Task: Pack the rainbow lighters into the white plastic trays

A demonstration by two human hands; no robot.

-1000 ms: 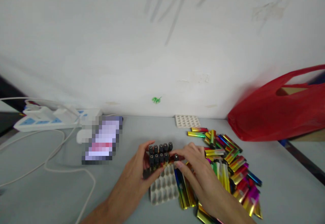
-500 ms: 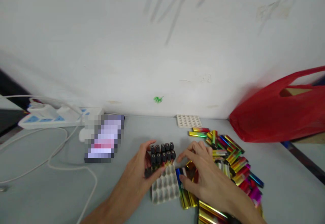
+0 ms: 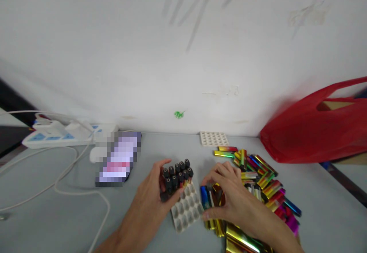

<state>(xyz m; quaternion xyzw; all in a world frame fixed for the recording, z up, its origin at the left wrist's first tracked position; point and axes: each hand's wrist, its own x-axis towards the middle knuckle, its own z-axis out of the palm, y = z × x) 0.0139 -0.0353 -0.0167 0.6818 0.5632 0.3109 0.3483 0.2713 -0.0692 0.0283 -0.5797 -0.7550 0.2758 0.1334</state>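
My left hand (image 3: pixel 160 188) is wrapped round the far left side of a pale tray (image 3: pixel 187 205) with rows of small hollows. Black-ended tubes (image 3: pixel 177 172) stand upright in the tray's far rows, and my left thumb lies along their near side. Just right of the tray, the curved fingers and thumb of my right hand (image 3: pixel 223 191) close about a shiny blue-and-gold tube (image 3: pixel 205 197); index finger by its upper end, thumb lower down. More gold tubes (image 3: pixel 213 224) lie beneath and beside this hand, partly hidden by it.
A loose heap of shiny coloured tubes (image 3: pixel 266 180) spreads on the right. Against the wall lies a second pale tray (image 3: pixel 213 138). A red bag (image 3: pixel 309 126) stands at the right. On the left are a phone (image 3: pixel 119 157), a power strip (image 3: pixel 65 132) and a white cable (image 3: pixel 83 192).
The tray has turned and its tubes tilted a little to the left with my left hand. My right thumb has slid down along the blue-and-gold tube.
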